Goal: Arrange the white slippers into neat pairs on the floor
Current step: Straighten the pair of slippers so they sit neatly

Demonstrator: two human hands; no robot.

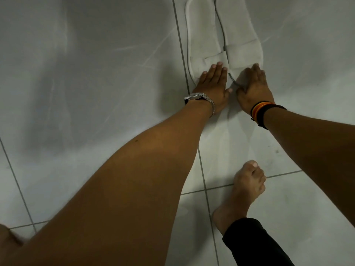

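Note:
Two white open-toe slippers lie side by side on the pale tiled floor, their toe ends pointing toward me. The left slipper (199,33) is under my left hand (213,83), which lies flat with fingers spread on the toe end. The right slipper (236,29) touches it along the inner edge. My right hand (253,87) has its fingers curled over that slipper's toe edge. The heels of both slippers run out of the top of the view.
My bare foot (244,191), with a black trouser leg above it, stands on the floor (96,73) below the hands. A grout line (182,54) runs along the left slipper's outer side. No other slippers are in view.

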